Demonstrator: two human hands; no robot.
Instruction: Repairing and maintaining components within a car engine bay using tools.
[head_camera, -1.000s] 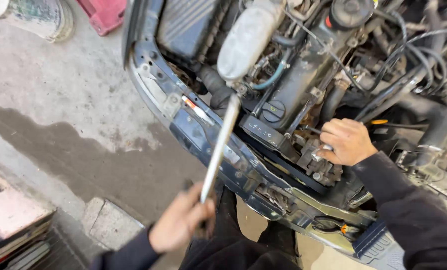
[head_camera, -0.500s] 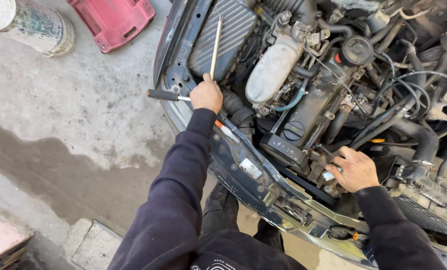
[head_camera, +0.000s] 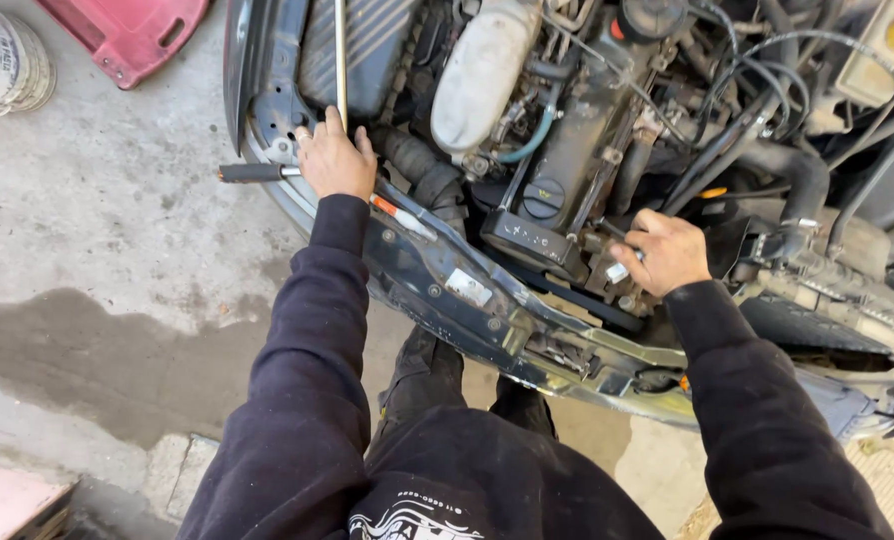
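Closest to you it's just your own dark sweatshirt sleeves and dark trousers, standing on stained concrete floor (head_camera: 97, 250) right up against the front crossmember (head_camera: 487, 310) of the car, which cuts diagonally across the view.

Your left hand (head_camera: 334, 160) is out at the left end of that crossmember, fingers curled down over the metal. A long steel bar (head_camera: 341, 55) runs straight up from under your fingertips across the black ribbed cover (head_camera: 362, 40), and a tool with a black handle (head_camera: 252, 172) sticks out sideways to the left of your knuckles — can't tell whether your hand is actually closed around either one or just resting on top of them.

Your right hand (head_camera: 664, 252) is down in the engine bay, near the front of the engine, fingers bunched and pinching a small silvery part (head_camera: 617, 272), which sits just beside the black oil filler cap (head_camera: 544, 197).

Further back there's the pale grey canister (head_camera: 487, 65) lying along the engine, with a teal hose (head_camera: 535, 140) just below it, and a tangle of black hoses and cables (head_camera: 767, 120) off to the right.

Way off at the top left — a red plastic creeper (head_camera: 127, 35) and a dirty white bucket (head_camera: 5, 58) on the floor.
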